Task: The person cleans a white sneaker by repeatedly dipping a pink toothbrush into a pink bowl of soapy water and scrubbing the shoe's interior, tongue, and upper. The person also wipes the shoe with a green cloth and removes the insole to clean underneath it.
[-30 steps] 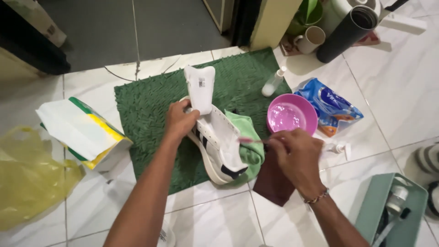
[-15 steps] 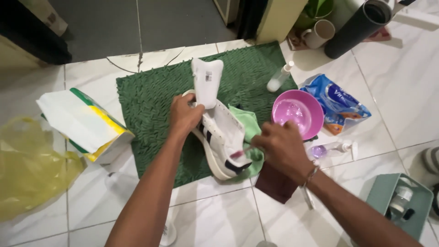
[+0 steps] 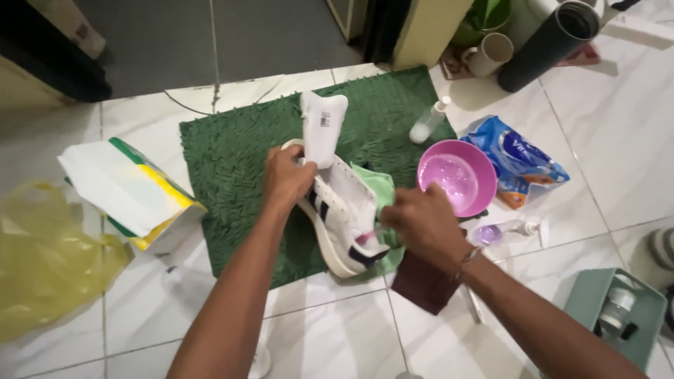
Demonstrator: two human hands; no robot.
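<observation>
The person is crouched over a shaggy green mat (image 3: 239, 161) laid on the white tiled floor (image 3: 337, 337), working on a white sneaker (image 3: 340, 210) with dark side stripes. The shoe lies on its side on the near right part of the mat, its long white tongue (image 3: 321, 126) pulled up and standing out toward the far edge. The left hand (image 3: 286, 177) is clamped around the shoe's heel end, at the base of the tongue, fingers curled over the collar. The right hand (image 3: 421, 223) is closed around a small pink-tipped brush (image 3: 366, 238), whose head touches the toe end of the sneaker; most of the handle is hidden in the fist. A light green cloth (image 3: 380, 193) is tucked under and beside the shoe, and a dark maroon cloth (image 3: 421, 284) lies on the tiles just below the right wrist.

Just beyond the right hand stands a pink bowl (image 3: 481, 165) with liquid in it. Beside the bowl lie a blue pouch (image 3: 519, 158), a small clear spray bottle (image 3: 430, 121) on the mat's edge, and another pump bottle (image 3: 512, 228) on its side. To the left sit a white, green and yellow paper bag (image 3: 126, 189) and a yellow plastic bag (image 3: 49, 260). A pale green box (image 3: 590, 309) holding bottles is at lower right
</observation>
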